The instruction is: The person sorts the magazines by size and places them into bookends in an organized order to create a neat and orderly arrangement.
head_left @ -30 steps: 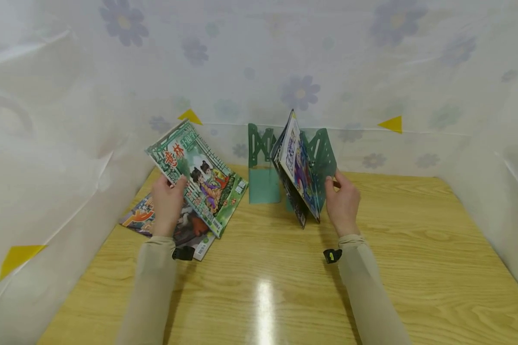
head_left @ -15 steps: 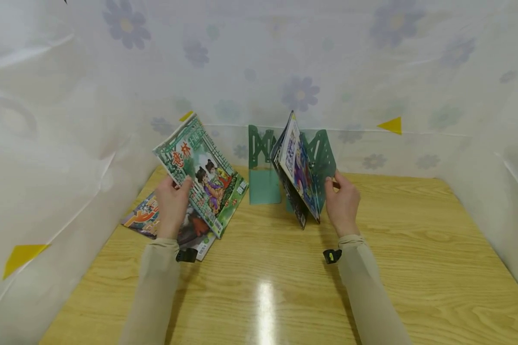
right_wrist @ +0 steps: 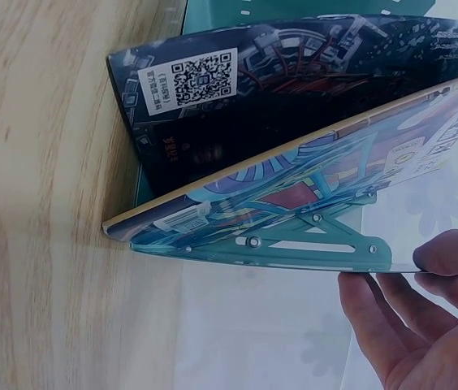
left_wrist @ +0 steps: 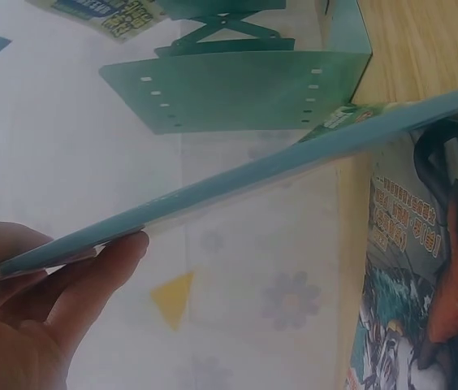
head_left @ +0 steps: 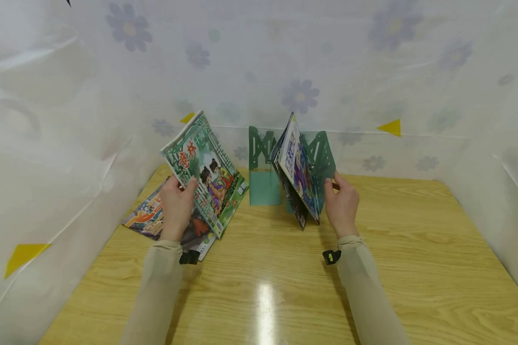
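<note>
My left hand (head_left: 177,206) grips a green-covered magazine (head_left: 216,177) by its left edge, thumb over the cover. It is raised at a slant, its lower corner overlapping a dark magazine (head_left: 143,215) lying on the table; in the left wrist view the green one appears edge-on. My right hand (head_left: 343,203) pinches the edge of the right end plate (head_left: 326,155) of a green metal folding book rack (head_left: 264,188). Two magazines (head_left: 301,175) lean inside the rack, spread apart at the bottom; the right wrist view shows a QR code (right_wrist: 203,79) on the dark one.
The wooden table (head_left: 414,249) is walled by pale flowered sheeting (head_left: 250,62) at the back and sides. Yellow triangles (head_left: 390,127) mark the sheeting. The rack stands near the table's back edge.
My left hand has shifted a little to the right, and the green magazine stands steeper, its top edge further right. The right hand, the rack and the magazines in it stay in place.
</note>
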### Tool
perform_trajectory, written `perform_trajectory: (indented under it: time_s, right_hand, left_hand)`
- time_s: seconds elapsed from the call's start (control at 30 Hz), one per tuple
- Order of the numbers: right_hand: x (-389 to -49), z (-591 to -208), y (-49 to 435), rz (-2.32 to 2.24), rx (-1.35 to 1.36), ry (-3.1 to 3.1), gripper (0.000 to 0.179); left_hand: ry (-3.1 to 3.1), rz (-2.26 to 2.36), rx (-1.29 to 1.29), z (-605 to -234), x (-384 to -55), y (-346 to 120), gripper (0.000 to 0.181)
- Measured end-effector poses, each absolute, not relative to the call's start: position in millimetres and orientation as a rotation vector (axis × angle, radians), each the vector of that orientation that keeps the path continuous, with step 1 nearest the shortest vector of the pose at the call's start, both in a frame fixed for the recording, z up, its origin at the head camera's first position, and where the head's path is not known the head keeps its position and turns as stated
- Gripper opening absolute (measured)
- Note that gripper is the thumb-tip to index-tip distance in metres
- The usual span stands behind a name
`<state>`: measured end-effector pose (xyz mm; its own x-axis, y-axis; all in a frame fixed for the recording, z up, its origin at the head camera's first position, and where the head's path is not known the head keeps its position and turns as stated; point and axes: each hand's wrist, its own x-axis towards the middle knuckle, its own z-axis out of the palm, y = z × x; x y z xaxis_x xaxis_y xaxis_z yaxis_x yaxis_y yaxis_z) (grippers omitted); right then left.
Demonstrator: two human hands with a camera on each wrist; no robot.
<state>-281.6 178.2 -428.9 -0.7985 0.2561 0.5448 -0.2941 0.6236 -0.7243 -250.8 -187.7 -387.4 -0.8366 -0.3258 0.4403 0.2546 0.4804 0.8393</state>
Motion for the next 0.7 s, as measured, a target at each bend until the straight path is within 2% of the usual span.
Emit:
perform_trajectory:
  time_s: [0.7]
  right_hand:
    - [-279.8, -427.5, 178.1, 1.145, 0.020, -2.237, 0.037]
  left_hand:
    - [-2.165, -1.241, 0.009, -391.9, -242.9, -180.3, 0.020]
